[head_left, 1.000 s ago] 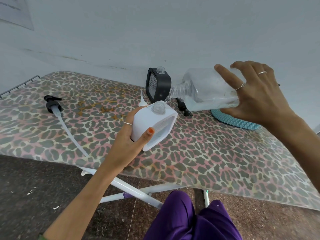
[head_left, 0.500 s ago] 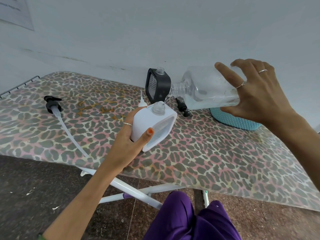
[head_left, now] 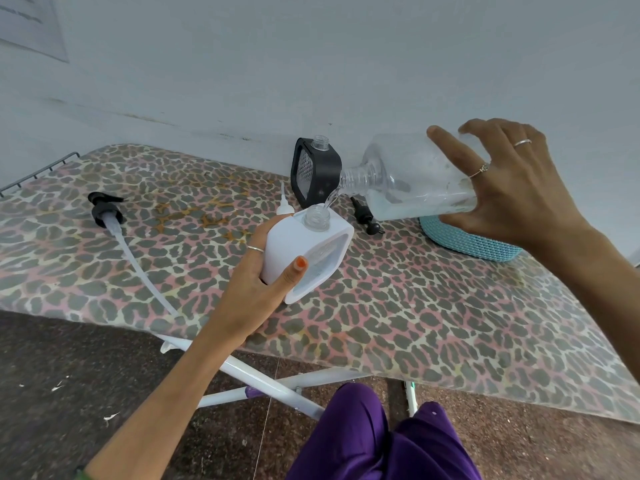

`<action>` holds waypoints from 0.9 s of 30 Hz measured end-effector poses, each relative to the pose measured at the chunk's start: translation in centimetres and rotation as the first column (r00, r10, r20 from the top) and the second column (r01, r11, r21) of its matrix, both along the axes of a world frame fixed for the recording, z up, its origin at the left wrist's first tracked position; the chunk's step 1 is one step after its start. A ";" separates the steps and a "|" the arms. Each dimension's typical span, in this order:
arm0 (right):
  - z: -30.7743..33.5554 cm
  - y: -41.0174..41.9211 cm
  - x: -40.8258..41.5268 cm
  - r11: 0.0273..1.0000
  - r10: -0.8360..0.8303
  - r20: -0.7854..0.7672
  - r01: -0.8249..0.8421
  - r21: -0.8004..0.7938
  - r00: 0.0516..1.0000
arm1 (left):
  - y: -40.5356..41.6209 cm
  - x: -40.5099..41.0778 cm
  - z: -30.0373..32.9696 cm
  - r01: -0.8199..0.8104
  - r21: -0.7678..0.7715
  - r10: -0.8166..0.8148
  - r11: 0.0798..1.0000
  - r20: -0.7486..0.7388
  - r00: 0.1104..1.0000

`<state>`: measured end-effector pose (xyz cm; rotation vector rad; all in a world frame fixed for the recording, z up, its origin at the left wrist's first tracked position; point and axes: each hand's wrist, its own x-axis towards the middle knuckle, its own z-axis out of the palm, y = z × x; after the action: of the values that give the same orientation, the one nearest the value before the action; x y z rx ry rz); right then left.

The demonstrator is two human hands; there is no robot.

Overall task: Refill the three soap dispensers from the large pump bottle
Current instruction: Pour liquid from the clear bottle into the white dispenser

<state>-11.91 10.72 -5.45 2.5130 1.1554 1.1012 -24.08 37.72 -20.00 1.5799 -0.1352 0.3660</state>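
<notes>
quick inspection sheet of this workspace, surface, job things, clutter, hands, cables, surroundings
surface: leopard-print ironing board, white legs beneath
job's things: large clear bottle tipped sideways, thin stream running into the open neck of the white dispenser; black dispenser upright behind, uncapped; teal dispenser partly hidden
clutter: long-tubed black pump, small black pump, white nozzle lying loose
grippers: left hand grips white dispenser; right hand holds large bottle
cables: nothing seen
surroundings: pale wall, speckled floor

The big bottle is clear, glossy plastic. The white dispenser looks like smooth matt plastic, the black one likewise, with a mesh face. Leopard-print cloth covers the ironing board. At right sits a teal woven basket. The floor is rough speckled stone.
</notes>
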 end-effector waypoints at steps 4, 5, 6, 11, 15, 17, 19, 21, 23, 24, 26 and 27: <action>0.0 0.0 0.0 1.000 -0.004 -0.006 0.004 -0.003 1.000 | 0.0 -0.1 0.1 0.003 0.004 -0.003 1.000 0.011 1.000; 0.0 0.1 0.0 1.000 -0.002 -0.005 0.002 -0.004 1.000 | -0.1 -0.1 0.2 0.005 -0.001 -0.005 1.000 0.008 1.000; -0.1 0.1 0.0 1.000 -0.001 -0.003 0.001 -0.006 1.000 | -0.1 -0.2 0.2 0.005 -0.001 -0.005 1.000 0.005 1.000; -0.1 0.2 -0.1 1.000 0.000 -0.008 0.000 -0.004 1.000 | -0.1 -0.1 0.3 -0.007 0.011 0.007 1.000 0.014 1.000; 0.0 0.2 -0.1 1.000 -0.002 -0.016 0.002 -0.006 1.000 | -0.1 -0.2 0.3 -0.001 0.007 0.001 1.000 0.008 1.000; 0.0 0.3 -0.1 1.000 -0.008 -0.015 0.007 -0.006 1.000 | 0.0 -0.1 0.3 -0.006 0.008 0.006 1.000 0.007 1.000; 0.1 0.3 -0.2 1.000 -0.009 -0.017 0.009 -0.004 1.000 | 0.0 -0.1 0.1 -0.006 0.009 0.006 1.000 0.004 1.000; 0.1 0.3 -0.2 1.000 -0.007 -0.018 0.007 -0.004 1.000 | 0.0 0.0 0.0 -0.003 0.008 0.003 1.000 0.006 1.000; 0.0 0.2 -0.2 1.000 -0.005 -0.017 0.005 -0.007 1.000 | 0.0 0.1 -0.1 0.002 0.005 -0.002 1.000 0.006 1.000; 0.0 0.2 -0.2 1.000 -0.002 -0.016 0.002 -0.008 1.000 | 0.1 0.1 -0.1 0.003 0.006 -0.003 1.000 0.005 1.000; 0.0 0.2 -0.2 1.000 -0.002 -0.017 0.002 -0.011 1.000 | 0.1 0.1 -0.1 0.002 0.009 -0.002 1.000 0.001 1.000; 0.0 0.3 -0.2 1.000 -0.003 -0.019 0.002 -0.013 1.000 | 0.1 0.1 -0.2 0.002 0.008 -0.002 1.000 0.001 1.000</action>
<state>-12.11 11.01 -5.50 2.5193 1.1601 1.0679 -23.97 37.79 -20.17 1.5879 -0.1390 0.3650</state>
